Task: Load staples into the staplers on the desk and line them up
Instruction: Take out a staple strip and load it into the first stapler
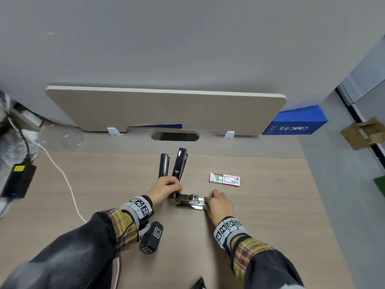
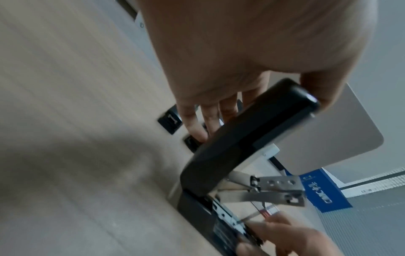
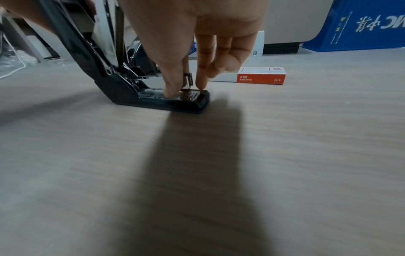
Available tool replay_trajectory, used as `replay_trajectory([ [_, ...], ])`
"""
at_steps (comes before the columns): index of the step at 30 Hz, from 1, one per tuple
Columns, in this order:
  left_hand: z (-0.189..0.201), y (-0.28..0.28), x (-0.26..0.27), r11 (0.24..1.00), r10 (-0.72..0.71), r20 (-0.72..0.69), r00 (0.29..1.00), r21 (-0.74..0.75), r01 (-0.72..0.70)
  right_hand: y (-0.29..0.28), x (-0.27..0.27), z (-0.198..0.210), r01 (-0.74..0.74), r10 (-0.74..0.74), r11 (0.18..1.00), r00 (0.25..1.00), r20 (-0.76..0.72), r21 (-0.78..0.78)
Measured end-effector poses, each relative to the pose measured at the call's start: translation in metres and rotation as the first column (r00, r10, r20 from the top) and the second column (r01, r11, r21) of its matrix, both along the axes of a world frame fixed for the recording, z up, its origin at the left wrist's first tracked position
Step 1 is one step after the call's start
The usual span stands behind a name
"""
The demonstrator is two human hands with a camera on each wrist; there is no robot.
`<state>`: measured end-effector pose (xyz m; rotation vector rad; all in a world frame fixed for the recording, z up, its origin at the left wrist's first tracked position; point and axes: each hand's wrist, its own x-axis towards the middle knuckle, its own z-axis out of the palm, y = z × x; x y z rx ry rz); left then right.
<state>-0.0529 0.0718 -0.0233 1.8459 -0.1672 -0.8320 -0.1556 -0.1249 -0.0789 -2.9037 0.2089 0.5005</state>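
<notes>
An opened black stapler (image 1: pixel 192 204) lies across the desk in front of me, its black base (image 3: pixel 175 102) flat on the wood. My left hand (image 1: pixel 166 187) grips the raised black lid (image 2: pixel 252 129) near its tip, with the fingers (image 2: pixel 192 124) behind it. My right hand (image 1: pixel 218 202) is at the front end of the silver magazine. There its thumb and forefinger pinch a small silver staple strip (image 3: pixel 187 79). Two closed black staplers (image 1: pixel 164 165) (image 1: pixel 179 163) lie side by side just behind my left hand. An open red-and-white staple box (image 1: pixel 224 180) sits to the right.
A beige divider panel (image 1: pixel 166 109) and a cable slot (image 1: pixel 175 136) close off the back of the desk. A blue box (image 1: pixel 295 124) stands at the back right. A black power adapter (image 1: pixel 18 180) and a white cable (image 1: pixel 66 184) lie at the left.
</notes>
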Motion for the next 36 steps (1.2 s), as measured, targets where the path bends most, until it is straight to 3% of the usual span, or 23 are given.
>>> replay_trajectory([
  [4,0.000,0.024,0.010,0.985,-0.064,0.090,0.994,0.166,0.048,0.000,0.004,-0.001,0.000,0.000,1.000,1.000,-0.015,0.006],
  [9,-0.024,0.055,0.012,0.899,-0.174,0.142,0.974,0.428,0.098,0.001,0.007,-0.001,-0.012,0.011,1.000,1.000,-0.028,-0.011],
  [14,-0.027,0.047,0.010,0.894,-0.148,0.184,0.972,0.444,0.052,-0.002,0.006,-0.002,-0.014,0.014,1.000,1.000,-0.028,0.008],
  [18,-0.003,0.013,0.012,0.880,-0.196,0.347,0.917,0.474,0.008,-0.011,0.011,0.001,-0.011,0.018,0.993,0.998,-0.058,0.120],
  [22,0.025,-0.048,-0.003,0.908,-0.269,0.497,0.825,0.416,0.046,-0.036,0.027,0.005,0.212,-0.228,0.958,0.971,0.065,0.195],
  [24,0.022,-0.078,-0.007,0.886,-0.337,0.460,0.821,0.450,0.111,-0.049,0.040,0.003,0.311,-0.332,0.931,0.939,0.093,0.189],
  [26,0.012,-0.101,-0.001,0.861,-0.346,0.345,0.872,0.487,0.148,-0.058,0.055,-0.002,0.344,-0.363,0.922,0.928,0.085,0.178],
  [30,-0.002,-0.127,0.015,0.879,-0.227,0.117,0.967,0.453,0.151,-0.062,0.074,-0.009,0.322,-0.328,0.938,0.944,0.037,0.127],
  [36,-0.027,-0.140,0.026,0.888,-0.147,-0.073,0.986,0.429,0.164,-0.056,0.085,-0.013,0.257,-0.260,0.963,0.965,0.021,0.077],
])
